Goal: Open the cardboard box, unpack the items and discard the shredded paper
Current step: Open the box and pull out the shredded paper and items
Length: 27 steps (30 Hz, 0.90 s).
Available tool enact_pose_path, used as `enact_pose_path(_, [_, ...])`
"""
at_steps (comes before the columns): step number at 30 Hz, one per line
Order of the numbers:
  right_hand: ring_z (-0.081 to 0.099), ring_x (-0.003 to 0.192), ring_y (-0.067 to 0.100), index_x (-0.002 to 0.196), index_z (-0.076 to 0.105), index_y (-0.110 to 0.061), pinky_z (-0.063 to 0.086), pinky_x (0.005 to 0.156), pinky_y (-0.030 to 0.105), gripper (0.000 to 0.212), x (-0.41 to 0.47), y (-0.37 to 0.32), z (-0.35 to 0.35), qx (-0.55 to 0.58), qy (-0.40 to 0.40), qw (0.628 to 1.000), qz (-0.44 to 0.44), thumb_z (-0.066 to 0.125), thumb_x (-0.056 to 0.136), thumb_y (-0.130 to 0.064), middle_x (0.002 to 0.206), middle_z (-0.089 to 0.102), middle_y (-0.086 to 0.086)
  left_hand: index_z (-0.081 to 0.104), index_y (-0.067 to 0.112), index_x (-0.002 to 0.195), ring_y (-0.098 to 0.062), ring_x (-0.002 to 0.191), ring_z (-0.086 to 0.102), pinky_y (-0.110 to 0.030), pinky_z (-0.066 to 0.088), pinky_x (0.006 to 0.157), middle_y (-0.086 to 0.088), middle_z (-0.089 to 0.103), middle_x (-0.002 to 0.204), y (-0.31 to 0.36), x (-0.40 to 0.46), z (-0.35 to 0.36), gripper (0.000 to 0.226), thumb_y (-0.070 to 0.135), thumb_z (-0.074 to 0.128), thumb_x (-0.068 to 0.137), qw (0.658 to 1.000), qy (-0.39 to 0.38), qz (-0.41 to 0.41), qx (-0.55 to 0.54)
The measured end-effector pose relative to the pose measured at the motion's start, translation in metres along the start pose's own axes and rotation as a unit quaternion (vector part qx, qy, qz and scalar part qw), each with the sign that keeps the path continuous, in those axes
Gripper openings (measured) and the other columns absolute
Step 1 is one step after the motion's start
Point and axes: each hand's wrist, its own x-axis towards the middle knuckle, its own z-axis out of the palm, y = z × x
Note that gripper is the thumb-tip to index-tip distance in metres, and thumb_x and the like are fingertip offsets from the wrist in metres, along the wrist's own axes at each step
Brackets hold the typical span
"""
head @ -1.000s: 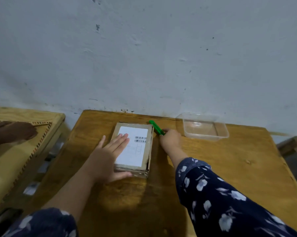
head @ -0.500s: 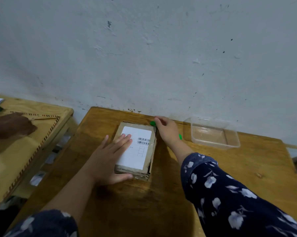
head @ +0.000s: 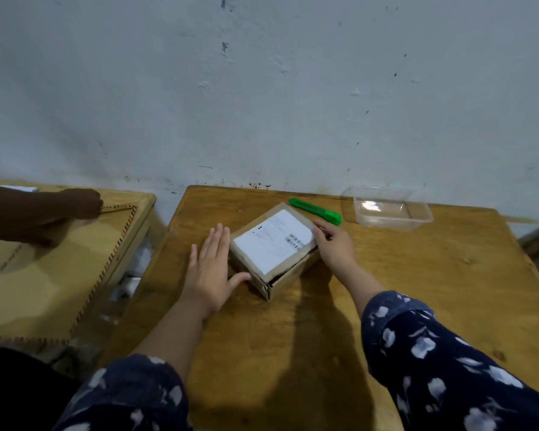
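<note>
— What's lying around your box?

— Far of it, toward the wall, a green utility knife (head: 315, 210) lies flat on the wooden table (head: 417, 275), slanting from far left to near right, close to your right hand (head: 335, 245) but not touched by it. Further right, near the far edge, a clear plastic container (head: 392, 209) sits apart from everything else. Off to the left, across a gap, a second table (head: 44, 275) has a patterned border, and another person's hand (head: 72, 206) rests at its far edge. Nothing stands between you and the box; the near half of your table holds only your shadow.

— And the box itself?

— The cardboard box (head: 274, 250) sits in the far middle of your table, turned at an angle so that one corner points at you. It is closed, low and flat, brown, a bit crumpled at that near corner, where the flap edge gapes slightly. A white shipping label (head: 273, 241) with a barcode covers most of the top.

— My hands?

— Your left hand (head: 210, 272) lies flat on the table, fingers (head: 215, 244) straight and together, thumb spread and touching the box's near-left side. Your right hand is against the far-right edge, fingers loosely curled, their tips touching the top rim. Neither hand grips anything.
</note>
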Motion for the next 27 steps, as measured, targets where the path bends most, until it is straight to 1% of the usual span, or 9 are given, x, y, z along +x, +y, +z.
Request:
enact_pose_path(3, [0.052, 0.097, 0.012, 0.134, 0.054, -0.024, 0.044, 0.066, 0.021, 0.038, -0.04, 0.008, -0.001, 0.005, 0.03, 1.0, 0.007, 0.05, 0.097, -0.027, 0.13, 0.058, 0.002, -0.007, 0.017, 0.152, -0.017, 0.148, 0.001, -0.04, 0.008, 0.121, 0.001, -0.006, 0.161, 0.005, -0.018, -0.002, 0.091, 0.042, 0.056, 0.091, 0.994, -0.01, -0.042, -0.096])
enact_pose_path(6, [0.052, 0.096, 0.013, 0.135, 0.052, -0.025, 0.046, 0.072, 0.027, 0.039, -0.074, 0.016, 0.002, -0.003, 0.061, 0.998, 0.022, 0.049, 0.097, -0.028, 0.128, 0.06, 0.005, 0.012, 0.021, 0.153, -0.022, 0.144, 0.023, -0.038, 0.026, 0.115, 0.0, 0.019, 0.159, 0.005, -0.037, 0.0, 0.073, 0.027, 0.056, 0.095, 0.972, -0.023, -0.084, -0.219])
enact_pose_path(8, [0.055, 0.1, 0.017, 0.136, 0.05, -0.027, 0.051, 0.078, 0.032, 0.041, -0.095, 0.02, 0.005, -0.014, 0.074, 0.997, 0.034, 0.05, 0.096, -0.031, 0.128, 0.06, 0.007, 0.025, 0.023, 0.15, -0.023, 0.137, 0.037, -0.03, 0.035, 0.106, -0.004, 0.036, 0.152, 0.005, -0.048, 0.002, 0.058, 0.019, 0.049, 0.098, 0.965, -0.039, -0.065, -0.253])
enact_pose_path(10, [0.055, 0.112, 0.022, 0.138, 0.047, -0.029, 0.051, 0.089, 0.038, 0.045, -0.114, 0.024, 0.008, -0.022, 0.076, 0.996, 0.041, 0.052, 0.094, -0.036, 0.133, 0.054, 0.008, 0.03, 0.023, 0.149, -0.018, 0.125, 0.049, -0.023, 0.038, 0.093, -0.003, 0.047, 0.144, 0.004, -0.058, 0.003, 0.048, 0.02, 0.039, 0.102, 0.956, -0.045, -0.054, -0.283])
enact_pose_path(12, [0.051, 0.118, 0.022, 0.141, 0.043, -0.028, 0.048, 0.093, 0.034, 0.054, -0.134, 0.027, 0.009, -0.021, 0.071, 0.996, 0.043, 0.058, 0.091, -0.039, 0.136, 0.048, 0.007, 0.029, 0.024, 0.149, -0.008, 0.109, 0.053, -0.023, 0.039, 0.085, 0.002, 0.052, 0.135, 0.001, -0.07, 0.004, 0.048, 0.033, 0.032, 0.103, 0.946, -0.059, -0.057, -0.313])
enact_pose_path(15, [0.048, 0.12, 0.021, 0.144, 0.038, -0.026, 0.044, 0.091, 0.03, 0.07, -0.157, 0.03, 0.008, -0.034, 0.05, 0.998, 0.03, 0.068, 0.083, -0.043, 0.135, 0.044, 0.005, 0.018, 0.03, 0.151, -0.014, 0.132, 0.041, -0.035, 0.038, 0.105, 0.005, 0.039, 0.15, -0.004, -0.085, 0.004, 0.081, 0.071, 0.04, 0.085, 0.932, -0.103, -0.03, -0.346])
enact_pose_path(17, [0.047, 0.119, 0.02, 0.146, 0.036, -0.026, 0.045, 0.094, 0.031, 0.077, -0.167, 0.032, 0.007, -0.036, 0.04, 0.998, 0.025, 0.071, 0.079, -0.042, 0.135, 0.043, 0.005, 0.011, 0.032, 0.152, -0.013, 0.136, 0.037, -0.04, 0.037, 0.11, 0.01, 0.034, 0.153, -0.006, -0.091, 0.005, 0.107, 0.083, 0.052, 0.067, 0.932, -0.113, -0.011, -0.343])
enact_pose_path(20, [0.047, 0.118, 0.019, 0.146, 0.034, -0.028, 0.044, 0.094, 0.031, 0.078, -0.174, 0.034, 0.008, -0.039, 0.032, 0.998, 0.026, 0.071, 0.079, -0.041, 0.132, 0.044, 0.004, 0.003, 0.026, 0.153, -0.015, 0.14, 0.032, -0.038, 0.034, 0.112, 0.008, 0.026, 0.156, -0.006, -0.096, 0.007, 0.105, 0.066, 0.062, 0.076, 0.942, -0.104, -0.002, -0.32])
enact_pose_path(27, [0.044, 0.127, 0.021, 0.143, 0.041, -0.029, 0.045, 0.099, 0.038, 0.072, -0.175, 0.025, 0.008, -0.044, 0.067, 0.997, 0.018, 0.07, 0.079, -0.047, 0.141, 0.04, 0.003, 0.001, 0.029, 0.152, -0.019, 0.145, 0.02, -0.05, 0.027, 0.115, 0.007, 0.012, 0.16, 0.001, -0.092, 0.005, 0.087, 0.052, 0.056, 0.089, 0.947, -0.05, 0.022, -0.316])
